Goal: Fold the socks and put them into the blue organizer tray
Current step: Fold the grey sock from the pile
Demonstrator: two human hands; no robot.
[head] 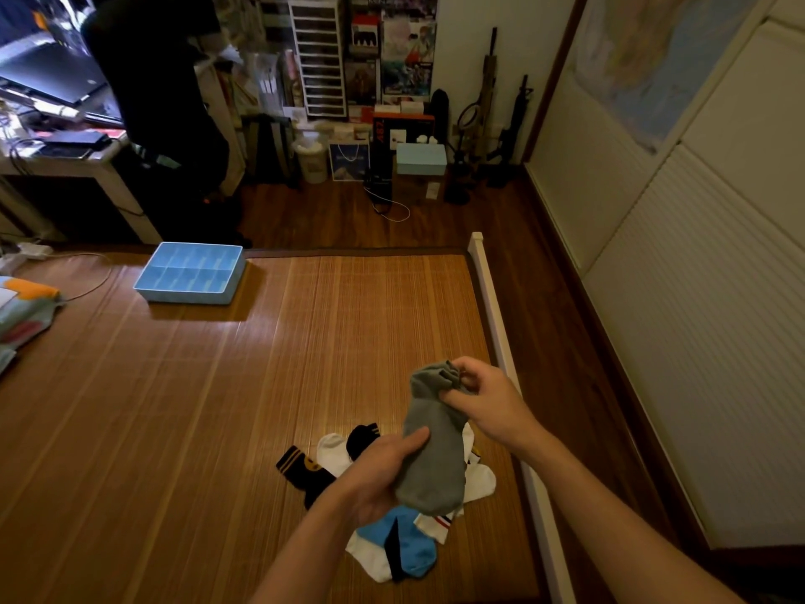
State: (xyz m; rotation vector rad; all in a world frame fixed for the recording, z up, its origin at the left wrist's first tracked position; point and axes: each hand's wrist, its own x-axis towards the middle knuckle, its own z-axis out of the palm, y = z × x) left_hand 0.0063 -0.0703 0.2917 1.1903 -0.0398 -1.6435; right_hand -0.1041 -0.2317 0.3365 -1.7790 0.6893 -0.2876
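A grey sock hangs in the air above a sock pile. My right hand pinches its cuff end at the top. My left hand holds its lower part from the left side. Below lies the pile of loose socks: white ones, a blue one with a black stripe, and black ones with yellow bands. The blue organizer tray with several compartments sits far off at the upper left of the bamboo mat; no socks are visible in it.
Folded clothes lie at the mat's left edge. A white bed rail runs along the mat's right side, with wooden floor beyond. A person in dark clothes stands by a desk at the back left. Boxes and shelves crowd the far wall.
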